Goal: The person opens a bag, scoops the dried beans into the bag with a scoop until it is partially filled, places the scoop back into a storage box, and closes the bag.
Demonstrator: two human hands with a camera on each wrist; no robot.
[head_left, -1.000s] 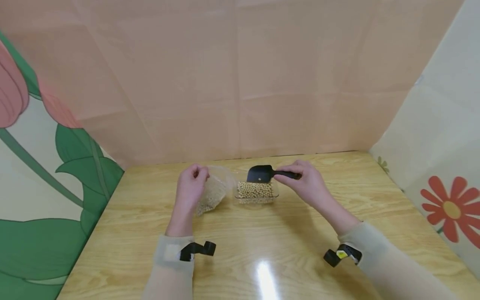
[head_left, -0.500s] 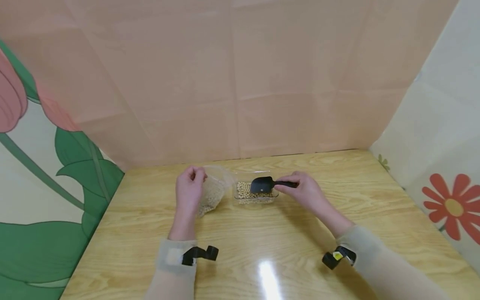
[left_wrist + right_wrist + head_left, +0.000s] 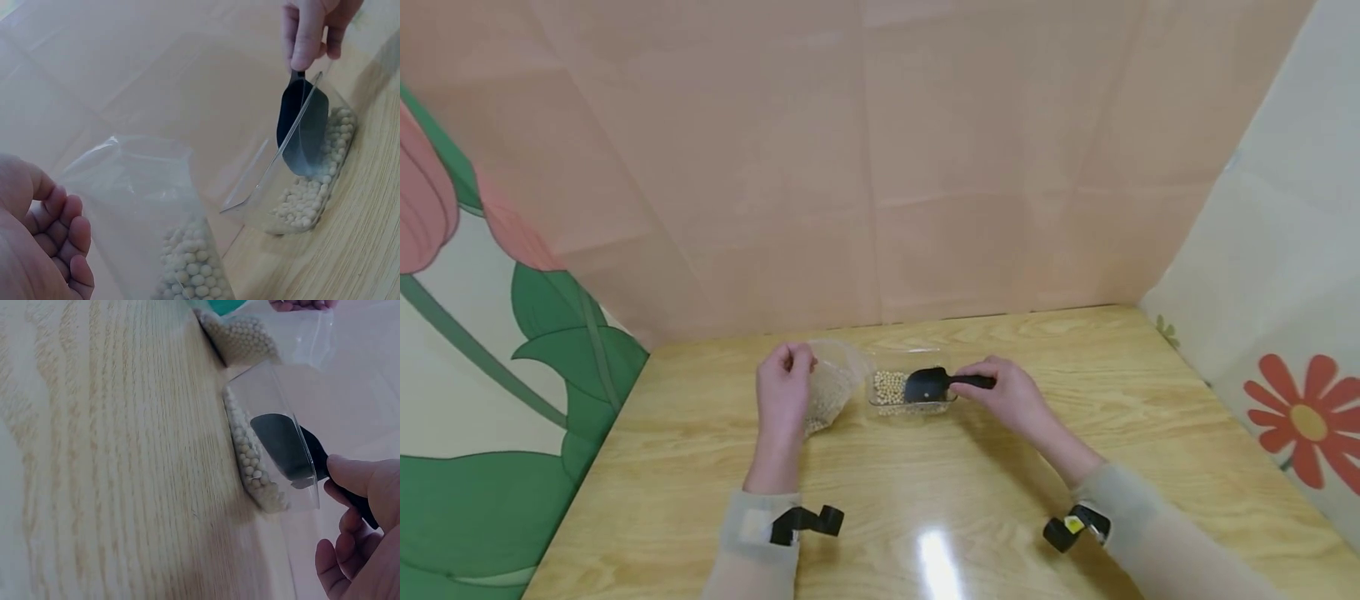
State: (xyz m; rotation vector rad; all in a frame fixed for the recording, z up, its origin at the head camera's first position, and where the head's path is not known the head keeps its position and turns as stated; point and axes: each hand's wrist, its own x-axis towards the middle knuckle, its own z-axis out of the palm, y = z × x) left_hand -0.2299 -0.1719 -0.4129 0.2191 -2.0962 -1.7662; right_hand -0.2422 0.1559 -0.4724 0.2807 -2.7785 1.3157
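My left hand (image 3: 781, 396) pinches the top edge of a clear plastic bag (image 3: 835, 387), which stands on the table with pale round beans (image 3: 190, 265) in its lower part. To the right of the bag is a clear rectangular box (image 3: 250, 390) with a layer of similar beans (image 3: 889, 386) in it. In my right hand (image 3: 1007, 393) is the handle of a black scoop (image 3: 927, 386), gripped between thumb and fingers. The scoop's blade reaches down inside the box, tilted, its tip at or just above the beans. Both wrist views show the blade through the box's clear wall.
Box and bag stand close together near the back of the wooden table (image 3: 865, 517). A pink sheet (image 3: 880, 167) rises behind the table. Flower-patterned panels stand at the left (image 3: 467, 375) and right (image 3: 1262, 333).
The scoop has come down from the back of the box into it, and my right hand has lowered with it. My left hand keeps its pinch on the bag.
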